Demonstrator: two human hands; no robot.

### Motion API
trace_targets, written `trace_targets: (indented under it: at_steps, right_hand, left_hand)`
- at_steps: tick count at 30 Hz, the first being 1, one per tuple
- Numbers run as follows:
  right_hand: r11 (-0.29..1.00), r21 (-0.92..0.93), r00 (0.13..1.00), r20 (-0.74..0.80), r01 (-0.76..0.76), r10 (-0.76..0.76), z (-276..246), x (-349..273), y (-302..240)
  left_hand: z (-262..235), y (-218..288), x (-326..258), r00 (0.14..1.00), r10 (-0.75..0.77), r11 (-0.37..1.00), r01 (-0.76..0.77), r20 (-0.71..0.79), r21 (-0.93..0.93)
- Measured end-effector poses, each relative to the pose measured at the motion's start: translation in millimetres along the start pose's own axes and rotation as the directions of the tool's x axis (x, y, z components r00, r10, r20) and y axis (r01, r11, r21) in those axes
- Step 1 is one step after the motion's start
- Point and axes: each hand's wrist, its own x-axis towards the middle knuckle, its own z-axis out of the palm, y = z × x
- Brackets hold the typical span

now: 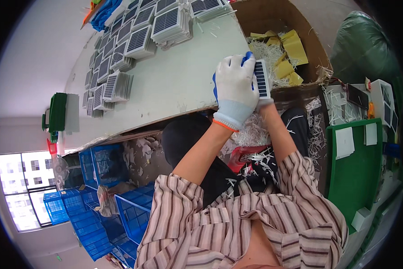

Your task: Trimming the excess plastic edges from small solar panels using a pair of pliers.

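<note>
A small solar panel (pixel 261 80), dark cells in a white frame, is held over the table's near right corner, by the cardboard box. My left hand (pixel 236 83), in a white knit glove with a blue palm and orange cuff edge, is closed, its fingers curled at the panel's left edge. From below, my right hand (pixel 266 103) reaches under the panel's near end and holds it; the panel hides its fingers. Stacks of similar panels (pixel 165 27) stand on the white table (pixel 183 80) to the far left.
The cardboard box (pixel 309 27) holds white strips and yellow sheets (pixel 295 47). White scraps lie on my lap and around a red container (pixel 246 157). Blue crates (pixel 134 215) stand at lower left. A green board (pixel 353 166) and a dark green sack (pixel 362 49) are at right.
</note>
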Motion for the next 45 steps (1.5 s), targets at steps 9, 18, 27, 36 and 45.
trace_targets:
  at_steps: [9,18,27,36,45]
  right_hand:
    - [0.758,-0.543,0.931,0.172,0.362,-0.321,-11.4,-9.7,-131.0]
    - [0.499,-0.855,0.984,0.174,0.139,0.025,-136.3,-43.8,-270.2]
    - [0.019,-0.814,0.677,-0.469,-0.58,0.567,-318.5,-94.9,-313.5]
    - [0.766,-0.349,0.835,-0.334,-0.54,0.437,-166.7,-129.8,-289.6]
    - [-0.093,-0.864,0.869,-0.492,-0.495,-0.055,-252.1,-103.5,-273.7]
  left_hand:
    - [-4.5,-1.3,-7.8,0.998,-0.052,0.993,0.049,-0.028,-0.11]
    - [-41.6,35.0,-44.0,0.993,-0.053,0.88,-0.005,-0.109,-0.475]
    - [0.1,83.6,-96.3,0.954,0.19,0.786,-0.007,0.231,-0.618]
    - [70.8,129.3,-125.1,0.705,0.28,0.331,0.566,0.651,-0.755]
    - [137.6,162.7,-131.1,0.327,0.183,-0.271,0.923,0.927,-0.272]
